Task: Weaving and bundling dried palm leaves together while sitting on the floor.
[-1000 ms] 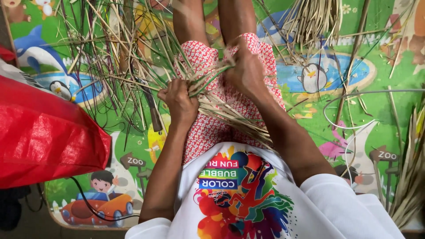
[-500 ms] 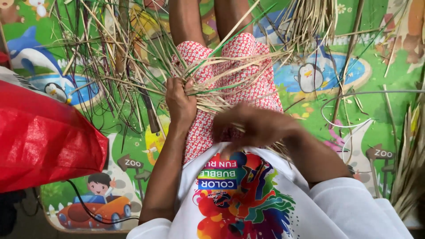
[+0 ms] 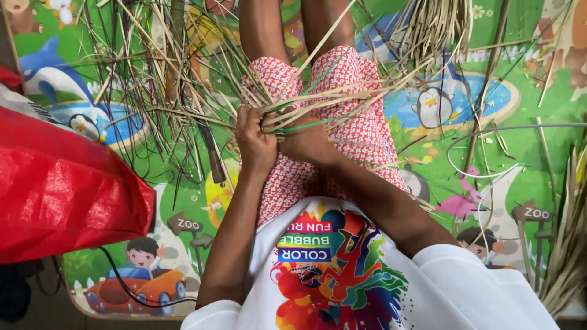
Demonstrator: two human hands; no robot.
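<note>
Sitting on a bright cartoon-printed green play mat (image 3: 513, 146), the person has one big red woven plastic sack (image 3: 61, 189) at their left. Both forearms angle in over the lap. One bundle of dry tan palm-leaf strips with a few green ones (image 3: 330, 98) fans out across the red-patterned shorts. Left hand (image 3: 255, 143) is fisted tight around its gathered end, right hand (image 3: 309, 143) pressed right against it, also clamped on the strips.

Dry matt straw strips (image 3: 342, 95) — glossy woven-plastic red sack (image 3: 61, 183) — smooth printed foam mat (image 3: 520, 146)
</note>
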